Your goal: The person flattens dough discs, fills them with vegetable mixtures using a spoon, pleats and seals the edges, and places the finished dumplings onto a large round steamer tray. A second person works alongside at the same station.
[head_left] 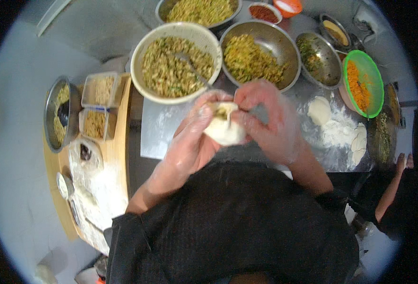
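Observation:
A round white dough wrapper [224,132] with chopped filling [222,110] showing at its open top is held up in front of my body. My left hand [191,136] cups it from the left and below, the thumb near its rim. The fingers of my right hand [271,119] pinch the edge of the dough on the right side. Both hands look thinly gloved or floury. Just beyond them stand a cream plastic colander [141,88] of chopped filling with a spoon in it and a steel bowl [289,46] of yellowish filling.
Flat dough rounds [319,110] and loose flour [338,131] lie on the steel table [159,136] at right. Beyond are a green-rimmed bowl [380,80] of orange filling and more steel bowls [327,71]. A floured wooden table [115,177] with plastic tubs [99,90] stands left. Another person's arm [390,195] shows far right.

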Tool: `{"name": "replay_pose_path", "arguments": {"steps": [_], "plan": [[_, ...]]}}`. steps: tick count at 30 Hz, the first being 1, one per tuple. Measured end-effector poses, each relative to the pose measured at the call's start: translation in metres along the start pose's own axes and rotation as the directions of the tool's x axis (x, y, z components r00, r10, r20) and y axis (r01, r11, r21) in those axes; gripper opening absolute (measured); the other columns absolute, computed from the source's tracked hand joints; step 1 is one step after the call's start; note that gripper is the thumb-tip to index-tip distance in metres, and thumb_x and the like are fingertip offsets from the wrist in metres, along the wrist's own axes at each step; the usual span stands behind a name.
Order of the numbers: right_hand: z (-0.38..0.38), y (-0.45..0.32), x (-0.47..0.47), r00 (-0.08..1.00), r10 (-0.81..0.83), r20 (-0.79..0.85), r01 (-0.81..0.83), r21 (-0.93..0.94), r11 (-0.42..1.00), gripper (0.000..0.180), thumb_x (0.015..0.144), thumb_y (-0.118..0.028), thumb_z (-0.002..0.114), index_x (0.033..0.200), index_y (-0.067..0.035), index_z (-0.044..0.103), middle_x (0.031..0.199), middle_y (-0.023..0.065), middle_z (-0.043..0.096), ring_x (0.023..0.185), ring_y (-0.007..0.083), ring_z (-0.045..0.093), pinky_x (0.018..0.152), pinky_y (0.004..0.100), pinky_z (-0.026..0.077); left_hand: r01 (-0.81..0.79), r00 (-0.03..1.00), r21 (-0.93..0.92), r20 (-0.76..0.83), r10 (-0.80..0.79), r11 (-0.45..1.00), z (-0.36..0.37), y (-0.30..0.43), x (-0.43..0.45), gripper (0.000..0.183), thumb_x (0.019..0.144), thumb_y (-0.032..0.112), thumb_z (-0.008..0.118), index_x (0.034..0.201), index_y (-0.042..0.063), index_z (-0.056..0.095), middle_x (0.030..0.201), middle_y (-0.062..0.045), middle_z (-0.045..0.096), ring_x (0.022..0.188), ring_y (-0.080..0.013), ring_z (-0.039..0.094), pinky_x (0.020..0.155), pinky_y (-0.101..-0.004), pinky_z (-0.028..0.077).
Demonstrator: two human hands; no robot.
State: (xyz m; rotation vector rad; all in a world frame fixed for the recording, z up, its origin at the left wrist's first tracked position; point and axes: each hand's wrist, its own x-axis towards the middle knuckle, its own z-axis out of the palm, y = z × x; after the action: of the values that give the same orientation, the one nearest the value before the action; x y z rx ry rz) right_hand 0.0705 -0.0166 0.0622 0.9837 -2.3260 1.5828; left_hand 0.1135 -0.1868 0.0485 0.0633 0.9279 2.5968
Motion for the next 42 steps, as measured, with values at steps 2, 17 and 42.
{"name": "replay_pose_path", "arguments": {"steps": [2,17,42], "plan": [[-0.007,-0.006,-0.008,0.999,-0.030,-0.014,0.029,-0.043,0.999,0.022,0.077,-0.001,0.067,0.090,-0.007,0.050,0.091,0.0096,0.059,0.084,0.0241,0.058,0.077,0.0350,0.045,0.038,0.999,-0.101,0.039,-0.035,0.994,0.008,-0.002,0.001,0.041,0.099,0.033,0.040,0.126,0.003,0.038,0.119,-0.015,0.050,0.107,-0.0242,0.055,0.089,-0.0438,0.050],[-0.008,-0.076,-0.070,0.957,0.125,-0.263,-0.209,-0.321,0.924,0.022,0.079,-0.003,0.066,0.092,-0.007,0.049,0.095,0.0101,0.058,0.086,0.0226,0.058,0.078,0.0330,0.045,0.268,0.921,0.100,0.266,-0.286,0.958,0.019,-0.018,-0.012,0.034,0.099,0.028,0.042,0.124,0.005,0.042,0.116,-0.009,0.051,0.105,-0.0177,0.054,0.089,-0.0353,0.047],[0.043,-0.145,-0.097,0.882,0.308,-0.358,-0.455,-0.471,0.756,0.020,0.084,-0.021,0.055,0.086,-0.002,0.058,0.084,0.0184,0.056,0.088,0.0373,0.054,0.089,0.0432,0.039,0.363,0.766,0.061,0.549,-0.335,0.930,0.011,-0.033,-0.054,0.044,0.098,0.030,0.040,0.133,0.004,0.039,0.133,-0.012,0.045,0.124,-0.0271,0.045,0.101,-0.0456,0.040]]}}
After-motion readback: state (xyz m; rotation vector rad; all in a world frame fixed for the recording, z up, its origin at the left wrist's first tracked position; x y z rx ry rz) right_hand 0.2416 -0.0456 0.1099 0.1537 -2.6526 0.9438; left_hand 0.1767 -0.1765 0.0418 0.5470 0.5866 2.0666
